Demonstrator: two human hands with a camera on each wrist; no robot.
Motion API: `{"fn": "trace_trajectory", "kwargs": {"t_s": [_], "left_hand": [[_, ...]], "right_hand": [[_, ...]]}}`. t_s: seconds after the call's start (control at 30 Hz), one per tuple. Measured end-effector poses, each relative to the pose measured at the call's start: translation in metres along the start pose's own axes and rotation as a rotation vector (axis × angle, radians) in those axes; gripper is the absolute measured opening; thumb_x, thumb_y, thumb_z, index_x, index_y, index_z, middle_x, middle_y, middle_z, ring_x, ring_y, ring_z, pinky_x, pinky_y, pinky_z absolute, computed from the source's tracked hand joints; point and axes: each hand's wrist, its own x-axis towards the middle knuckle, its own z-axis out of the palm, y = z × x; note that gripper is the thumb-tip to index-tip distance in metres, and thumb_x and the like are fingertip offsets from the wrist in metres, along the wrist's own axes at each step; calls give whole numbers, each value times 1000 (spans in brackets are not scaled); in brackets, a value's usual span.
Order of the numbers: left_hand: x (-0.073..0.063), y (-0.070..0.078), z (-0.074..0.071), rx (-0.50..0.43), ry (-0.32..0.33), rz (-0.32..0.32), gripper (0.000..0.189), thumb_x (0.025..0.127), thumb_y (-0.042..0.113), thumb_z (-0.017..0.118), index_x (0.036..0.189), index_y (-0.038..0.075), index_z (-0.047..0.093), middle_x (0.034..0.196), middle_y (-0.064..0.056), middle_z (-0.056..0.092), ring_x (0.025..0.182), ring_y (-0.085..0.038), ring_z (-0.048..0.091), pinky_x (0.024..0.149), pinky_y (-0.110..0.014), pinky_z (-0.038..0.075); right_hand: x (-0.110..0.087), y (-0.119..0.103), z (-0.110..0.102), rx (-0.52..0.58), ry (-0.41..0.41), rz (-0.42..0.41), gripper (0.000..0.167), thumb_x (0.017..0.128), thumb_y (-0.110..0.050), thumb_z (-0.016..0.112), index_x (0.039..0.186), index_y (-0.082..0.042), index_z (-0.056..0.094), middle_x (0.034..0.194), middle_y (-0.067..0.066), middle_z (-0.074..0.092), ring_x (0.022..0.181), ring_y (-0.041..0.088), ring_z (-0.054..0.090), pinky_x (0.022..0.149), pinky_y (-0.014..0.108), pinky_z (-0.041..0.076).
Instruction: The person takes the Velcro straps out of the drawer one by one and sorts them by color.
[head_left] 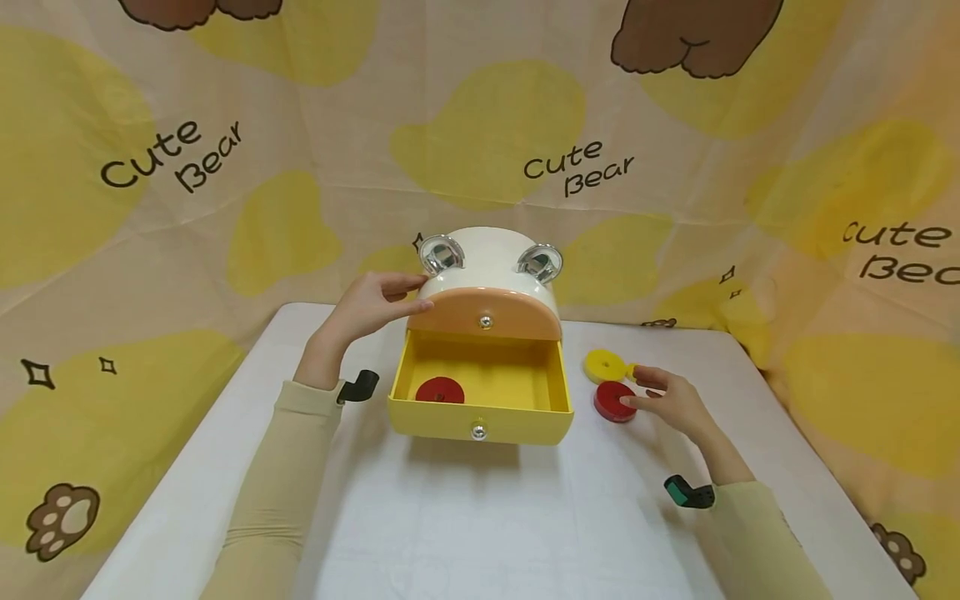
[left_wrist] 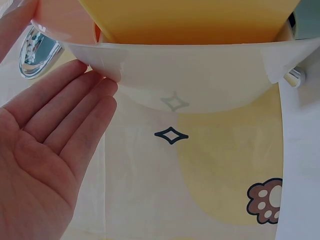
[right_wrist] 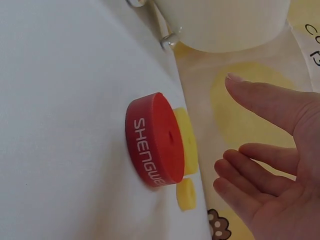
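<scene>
A small animal-shaped drawer box [head_left: 483, 254] with a white top and silver eyes stands on the table. Its yellow lower drawer [head_left: 510, 371] is pulled out, with a red tape roll [head_left: 440, 389] inside at the left. My left hand [head_left: 366, 310] rests against the box's left side, its fingers straight along the white shell in the left wrist view. Over on the right, my right hand [head_left: 675, 404] hovers by another red tape roll [right_wrist: 155, 140], thumb and fingers spread, holding nothing. Behind that roll lie a larger yellow roll [head_left: 604, 365] and a small yellow roll [right_wrist: 186, 194].
The orange upper drawer front [head_left: 487, 308] is closed, with a silver knob. White cloth covers the table [head_left: 480, 525]. A patterned curtain [head_left: 480, 125] hangs close behind the box and along both sides.
</scene>
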Motion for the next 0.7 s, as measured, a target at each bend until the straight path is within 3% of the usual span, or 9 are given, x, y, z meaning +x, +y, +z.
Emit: {"fn": "trace_trajectory", "kwargs": {"t_s": [0.43, 0.7], "left_hand": [[-1, 1, 0, -1, -4, -3, 65, 73, 55, 75, 127, 20, 63, 131, -3, 59, 121, -31, 55, 103, -42, 46], [-1, 1, -1, 1, -9, 4, 65, 74, 53, 75, 127, 18, 63, 130, -4, 60, 120, -32, 56, 103, -42, 46]], "right_hand": [[-15, -34, -18, -5, 57, -151, 71, 86, -40, 69, 140, -3, 44, 137, 21, 51, 124, 37, 50, 101, 45, 43], [-26, -64, -23, -7, 70, -198, 65, 85, -37, 70, 137, -5, 49, 133, 19, 55, 122, 36, 54, 97, 42, 46]]}}
